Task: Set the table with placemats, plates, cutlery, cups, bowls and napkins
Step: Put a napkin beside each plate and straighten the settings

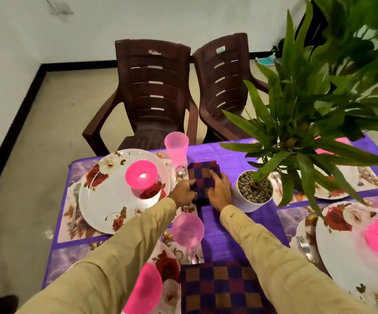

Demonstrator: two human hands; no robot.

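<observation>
Napkin step: left hand (183,194) pinches far checked napkin (202,174) by its edge, right hand (220,191) presses flat on it (fingers straight). Next: square it beside plate (106,201), then let go.

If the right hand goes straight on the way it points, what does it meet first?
The right hand rests on the checked napkin, pointing away and left. Beyond the napkin's edge comes bare purple tablecloth; the tall pink cup stands near that line, depth unclear.

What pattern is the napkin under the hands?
The napkin is checked: dark blue, maroon and tan. Head view.
</observation>
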